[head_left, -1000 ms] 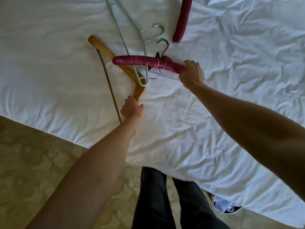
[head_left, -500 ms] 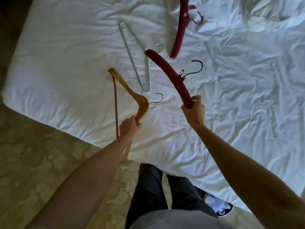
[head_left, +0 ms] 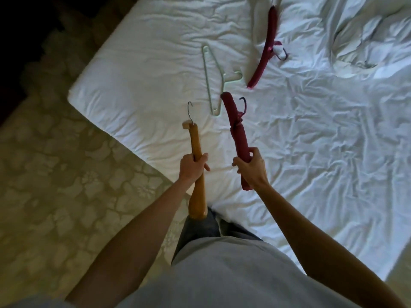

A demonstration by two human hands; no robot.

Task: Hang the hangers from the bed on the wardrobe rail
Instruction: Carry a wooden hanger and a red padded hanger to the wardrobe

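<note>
The left hand (head_left: pixel 193 166) is closed in a full fist around one arm of a honey-coloured wooden hanger with a silver metal hook (head_left: pixel 195 150). The hanger is seen edge-on above the near edge of the bed, with its hook at the far end and its other arm running down past the wrist toward the person's legs. The right hand (head_left: pixel 251 166) is wrapped just as tightly around the lower arm of a dark red padded fabric hanger with a dark hook (head_left: pixel 236 127), which points away from the person over the sheet.

Four hangers show in all: one wooden, two red padded and one thin. Two are held and two lie on the white rumpled bed sheet (head_left: pixel 311 141). The pale green thin wire-like hanger (head_left: pixel 211 78) lies flat just beyond the held ones. The second dark red padded hanger (head_left: pixel 265 54) lies farther off and to the right of it. The two do not touch. A patterned beige carpet (head_left: pixel 55 185) covers the floor left of the bed.
</note>
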